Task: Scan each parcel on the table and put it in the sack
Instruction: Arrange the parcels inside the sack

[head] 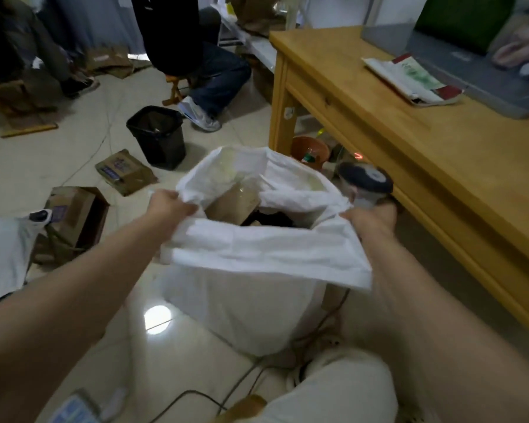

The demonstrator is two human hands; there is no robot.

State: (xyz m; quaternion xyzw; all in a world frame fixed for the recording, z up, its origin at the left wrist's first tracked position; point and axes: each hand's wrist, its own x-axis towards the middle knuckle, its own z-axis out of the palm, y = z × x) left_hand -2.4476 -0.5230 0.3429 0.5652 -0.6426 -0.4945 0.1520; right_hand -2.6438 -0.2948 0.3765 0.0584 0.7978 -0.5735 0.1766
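A white woven sack (257, 288) stands open on the tiled floor in front of me. My left hand (168, 206) pinches its rim on the left side. On the right side, my right hand (371, 218) grips the rim together with a handheld barcode scanner (364, 181), whose dark head points away from me. Inside the sack lie a brown cardboard parcel (235, 203) and something dark beside it. On the wooden table (409, 154) to the right rest a white parcel with red and green print (416, 79) and a grey poly parcel (471, 74).
A black bin (158, 135) stands on the floor beyond the sack, with brown boxes (126, 172) and an open carton (74, 218) at left. A seated person's legs (217, 83) are behind. An orange pot (310, 151) sits under the table. Cables (196, 395) run near my knee.
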